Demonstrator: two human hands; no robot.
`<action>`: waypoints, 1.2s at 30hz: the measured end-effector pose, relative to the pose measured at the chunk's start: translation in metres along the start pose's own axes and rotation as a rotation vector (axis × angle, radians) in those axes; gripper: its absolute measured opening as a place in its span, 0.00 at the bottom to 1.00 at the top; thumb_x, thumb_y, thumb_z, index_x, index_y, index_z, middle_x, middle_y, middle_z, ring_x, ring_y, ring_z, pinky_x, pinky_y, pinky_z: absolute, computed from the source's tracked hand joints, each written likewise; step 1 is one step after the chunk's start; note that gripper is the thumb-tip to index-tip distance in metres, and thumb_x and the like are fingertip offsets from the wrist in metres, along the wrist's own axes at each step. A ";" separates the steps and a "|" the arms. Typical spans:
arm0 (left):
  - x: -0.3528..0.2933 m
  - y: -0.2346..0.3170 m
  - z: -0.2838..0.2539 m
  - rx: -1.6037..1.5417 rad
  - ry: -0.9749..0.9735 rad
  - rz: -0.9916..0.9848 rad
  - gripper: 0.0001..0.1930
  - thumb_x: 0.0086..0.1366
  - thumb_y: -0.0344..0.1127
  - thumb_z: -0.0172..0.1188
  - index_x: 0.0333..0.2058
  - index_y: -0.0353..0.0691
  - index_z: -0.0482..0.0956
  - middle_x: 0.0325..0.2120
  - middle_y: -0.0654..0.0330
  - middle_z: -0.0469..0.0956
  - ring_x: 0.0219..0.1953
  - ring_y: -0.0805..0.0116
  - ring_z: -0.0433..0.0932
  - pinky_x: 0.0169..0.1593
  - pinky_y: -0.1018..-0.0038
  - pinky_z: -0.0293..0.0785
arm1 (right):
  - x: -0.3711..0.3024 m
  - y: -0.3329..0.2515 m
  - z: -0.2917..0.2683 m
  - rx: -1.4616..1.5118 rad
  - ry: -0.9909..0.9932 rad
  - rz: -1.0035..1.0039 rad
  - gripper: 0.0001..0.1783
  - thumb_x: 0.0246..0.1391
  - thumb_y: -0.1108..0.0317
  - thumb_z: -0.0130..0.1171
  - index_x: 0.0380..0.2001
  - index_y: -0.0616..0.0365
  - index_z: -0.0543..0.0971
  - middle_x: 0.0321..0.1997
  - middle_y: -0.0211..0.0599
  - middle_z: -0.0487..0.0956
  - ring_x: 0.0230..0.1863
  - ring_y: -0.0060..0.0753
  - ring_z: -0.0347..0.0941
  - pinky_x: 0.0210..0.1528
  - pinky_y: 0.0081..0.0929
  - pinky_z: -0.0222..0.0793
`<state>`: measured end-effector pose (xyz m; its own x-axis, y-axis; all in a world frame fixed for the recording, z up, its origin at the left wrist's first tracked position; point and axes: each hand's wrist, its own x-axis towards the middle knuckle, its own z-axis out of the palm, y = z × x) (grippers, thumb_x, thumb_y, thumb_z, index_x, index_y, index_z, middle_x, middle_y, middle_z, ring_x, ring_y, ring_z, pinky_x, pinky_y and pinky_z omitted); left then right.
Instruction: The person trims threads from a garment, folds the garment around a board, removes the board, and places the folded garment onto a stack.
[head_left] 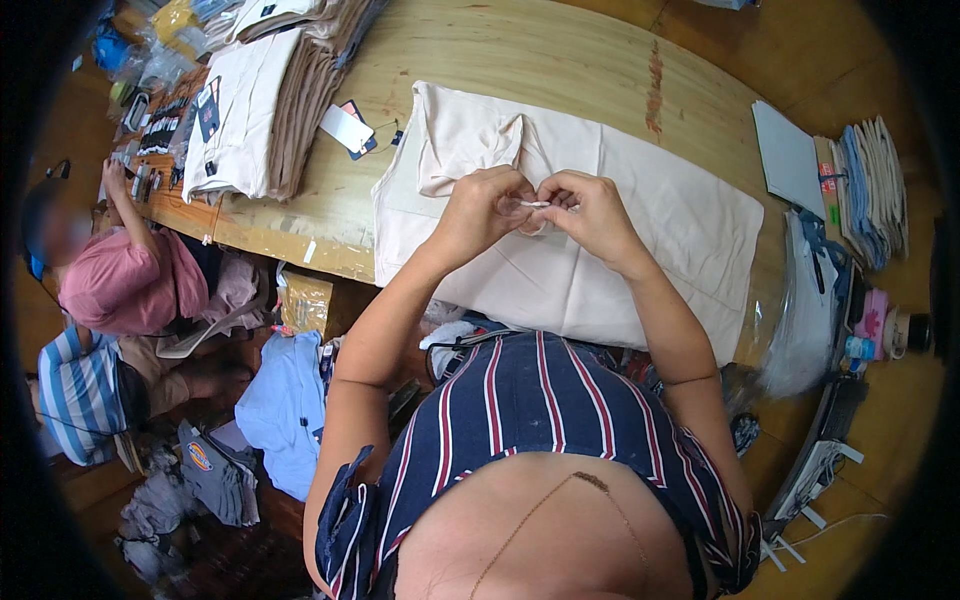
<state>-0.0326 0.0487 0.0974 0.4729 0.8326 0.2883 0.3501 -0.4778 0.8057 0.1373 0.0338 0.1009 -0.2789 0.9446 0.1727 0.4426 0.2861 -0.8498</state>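
Your left hand [488,205] and right hand [590,212] meet over the cream garment [660,225], the fingers [562,184] of both pinching a small pale strip [535,204]. The garment lies spread on the desk [590,70], right of a folded stack [240,120].

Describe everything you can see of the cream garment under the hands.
The cream garment is plain, pale cloth that looks thin and smooth. It lies spread mostly flat on the wooden table, reaching the near edge, with straight crease lines across it. Toward its upper left, the cloth is bunched and folded. There the left hand and right hand pinch a small pale piece, apparently part of it; the fingers hide the details.
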 end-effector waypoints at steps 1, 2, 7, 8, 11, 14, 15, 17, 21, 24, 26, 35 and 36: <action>0.000 0.000 0.002 0.001 0.006 0.004 0.10 0.40 0.21 0.62 0.25 0.33 0.72 0.21 0.59 0.72 0.22 0.71 0.70 0.28 0.79 0.67 | -0.001 0.000 0.000 0.014 0.012 0.009 0.08 0.33 0.77 0.58 0.23 0.64 0.74 0.22 0.38 0.74 0.22 0.28 0.70 0.26 0.21 0.65; -0.001 -0.003 0.004 -0.008 0.005 0.022 0.10 0.40 0.21 0.61 0.25 0.33 0.72 0.21 0.59 0.72 0.23 0.71 0.70 0.28 0.79 0.66 | -0.003 0.000 0.000 0.028 0.024 0.018 0.07 0.33 0.78 0.58 0.23 0.64 0.73 0.22 0.38 0.74 0.22 0.28 0.70 0.26 0.21 0.65; -0.009 -0.005 0.012 -0.079 0.015 0.053 0.09 0.42 0.20 0.59 0.26 0.32 0.71 0.23 0.59 0.72 0.23 0.72 0.69 0.27 0.80 0.66 | -0.015 0.005 0.008 0.010 0.134 -0.039 0.05 0.33 0.81 0.55 0.20 0.64 0.72 0.20 0.38 0.72 0.20 0.32 0.69 0.24 0.24 0.64; -0.011 -0.005 0.014 -0.099 0.021 0.010 0.09 0.42 0.20 0.59 0.26 0.33 0.72 0.23 0.60 0.72 0.22 0.73 0.68 0.27 0.80 0.65 | -0.017 0.005 0.010 -0.023 0.171 -0.078 0.05 0.33 0.81 0.54 0.20 0.64 0.72 0.20 0.38 0.72 0.20 0.33 0.68 0.24 0.25 0.64; -0.012 -0.004 0.016 -0.140 0.024 -0.055 0.09 0.43 0.21 0.58 0.27 0.33 0.73 0.24 0.61 0.73 0.22 0.75 0.67 0.27 0.81 0.65 | -0.022 0.010 0.017 -0.196 0.299 -0.265 0.06 0.31 0.82 0.53 0.19 0.62 0.71 0.21 0.37 0.70 0.21 0.35 0.67 0.23 0.27 0.63; -0.007 -0.003 0.012 -0.127 -0.012 -0.011 0.09 0.43 0.21 0.58 0.28 0.33 0.74 0.25 0.62 0.73 0.22 0.76 0.66 0.27 0.81 0.65 | -0.025 0.010 0.021 -0.357 0.381 -0.436 0.07 0.29 0.83 0.52 0.19 0.63 0.71 0.21 0.38 0.69 0.22 0.36 0.67 0.23 0.27 0.63; -0.006 -0.005 0.010 -0.115 -0.029 -0.007 0.09 0.44 0.22 0.58 0.28 0.33 0.74 0.25 0.62 0.73 0.21 0.76 0.66 0.27 0.82 0.65 | -0.025 0.010 0.022 -0.402 0.400 -0.484 0.08 0.28 0.84 0.52 0.18 0.63 0.71 0.20 0.39 0.69 0.22 0.36 0.68 0.22 0.27 0.63; -0.005 -0.006 0.006 -0.087 -0.069 -0.004 0.10 0.44 0.23 0.58 0.29 0.34 0.74 0.26 0.61 0.73 0.23 0.75 0.67 0.28 0.81 0.65 | -0.025 0.009 0.023 -0.457 0.429 -0.552 0.08 0.28 0.84 0.51 0.19 0.63 0.71 0.20 0.39 0.69 0.22 0.37 0.68 0.23 0.27 0.64; -0.003 -0.016 -0.006 0.004 -0.006 0.068 0.16 0.44 0.23 0.58 0.36 0.35 0.71 0.31 0.58 0.73 0.33 0.68 0.71 0.38 0.77 0.66 | -0.021 0.024 0.017 -0.572 0.478 -0.438 0.07 0.32 0.80 0.53 0.21 0.60 0.71 0.23 0.36 0.69 0.23 0.37 0.68 0.23 0.29 0.64; -0.003 -0.062 -0.035 0.150 0.174 -0.017 0.22 0.44 0.24 0.58 0.42 0.36 0.67 0.38 0.51 0.70 0.43 0.56 0.69 0.46 0.72 0.64 | -0.020 0.051 -0.008 -0.310 0.544 0.046 0.10 0.35 0.79 0.52 0.26 0.57 0.74 0.29 0.38 0.70 0.29 0.39 0.69 0.28 0.27 0.65; -0.008 -0.085 -0.053 0.407 0.139 -0.016 0.26 0.44 0.15 0.48 0.45 0.37 0.65 0.45 0.52 0.66 0.49 0.56 0.64 0.52 0.71 0.59 | -0.033 0.073 -0.017 -0.426 0.369 0.102 0.12 0.36 0.80 0.52 0.29 0.54 0.75 0.35 0.39 0.70 0.37 0.40 0.68 0.35 0.30 0.64; -0.027 -0.136 -0.049 0.837 -0.058 -0.020 0.26 0.50 0.23 0.43 0.50 0.49 0.62 0.57 0.66 0.53 0.60 0.62 0.49 0.57 0.49 0.46 | -0.033 0.082 -0.038 -1.079 0.074 0.069 0.12 0.37 0.72 0.54 0.31 0.50 0.76 0.49 0.39 0.67 0.54 0.38 0.58 0.52 0.41 0.51; -0.028 -0.140 -0.048 0.832 -0.060 -0.017 0.26 0.50 0.23 0.42 0.50 0.49 0.62 0.57 0.66 0.53 0.60 0.62 0.49 0.56 0.49 0.46 | -0.033 0.078 -0.052 -1.161 0.037 0.079 0.11 0.37 0.71 0.54 0.30 0.51 0.76 0.49 0.39 0.67 0.54 0.37 0.58 0.52 0.41 0.51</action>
<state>-0.1344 0.1057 0.0012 0.4959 0.8366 0.2329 0.8296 -0.5356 0.1576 0.2254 0.0333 0.0550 -0.1988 0.9651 0.1703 0.9776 0.1829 0.1043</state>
